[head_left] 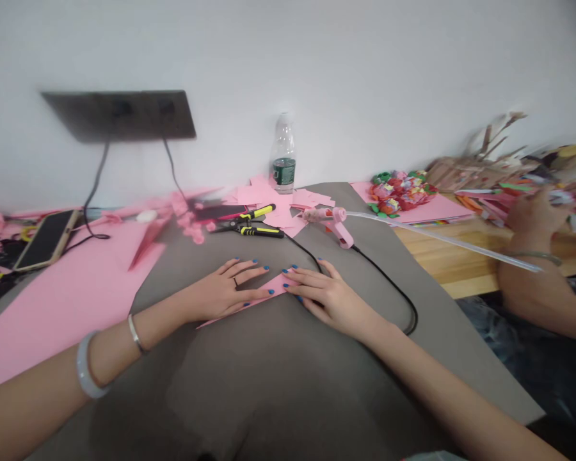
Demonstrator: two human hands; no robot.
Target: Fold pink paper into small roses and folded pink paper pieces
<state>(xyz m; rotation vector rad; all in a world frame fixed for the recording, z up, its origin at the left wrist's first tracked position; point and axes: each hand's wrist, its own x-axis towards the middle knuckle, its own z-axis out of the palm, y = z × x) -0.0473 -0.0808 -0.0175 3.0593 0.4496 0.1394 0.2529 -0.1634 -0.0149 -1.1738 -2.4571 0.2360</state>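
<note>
A: What's on the wooden tabletop point(461, 269)?
B: Grey sheet point(288, 378) mid-frame, pink paper sheet point(62, 314) at 8.
A: Further out?
B: Phone point(45, 240) at 10. Yellow-handled pliers point(254, 224) and water bottle point(284, 153) at 12. Pink glue gun point(338, 227) and paper flowers point(400, 195) at 1.
</note>
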